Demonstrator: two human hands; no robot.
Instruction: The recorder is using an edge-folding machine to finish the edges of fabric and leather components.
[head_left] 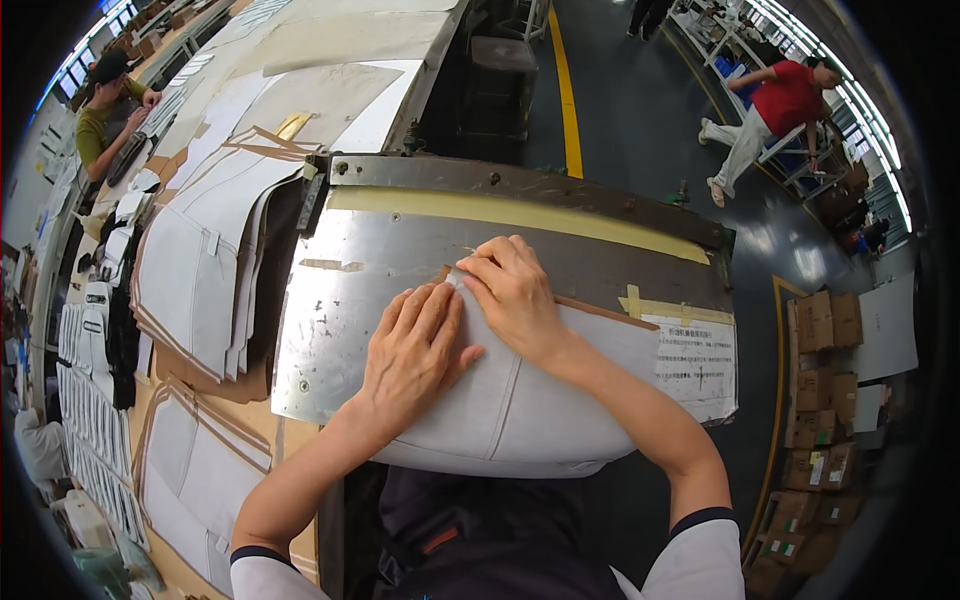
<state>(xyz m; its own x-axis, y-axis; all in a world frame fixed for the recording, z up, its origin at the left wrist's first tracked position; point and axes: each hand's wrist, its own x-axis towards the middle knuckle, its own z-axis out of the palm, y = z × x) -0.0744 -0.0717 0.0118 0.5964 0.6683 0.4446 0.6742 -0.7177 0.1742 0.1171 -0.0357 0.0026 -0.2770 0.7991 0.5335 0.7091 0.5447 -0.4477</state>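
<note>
A light grey, leather-like panel (565, 405) with brown edging lies over the bare metal plate (320, 350) of a bench machine and hangs past its near edge. My left hand (415, 345) rests flat on the panel's upper left part, its fingers stretched toward the far corner. Beside it, my right hand (512, 300) is closed, thumb and fingers pinching the brown-edged corner. That pinch partly hides the corner. A seam runs down the panel between my forearms.
Stacked grey panels (195, 270) with brown edges fill the table at left, with more panels (200, 470) nearer. Yellow tape (520, 222) crosses the plate below a metal bar (490, 180). A printed sheet (700, 370) is taped right. Cartons (815, 410) and a walking person (785, 105) are farther right.
</note>
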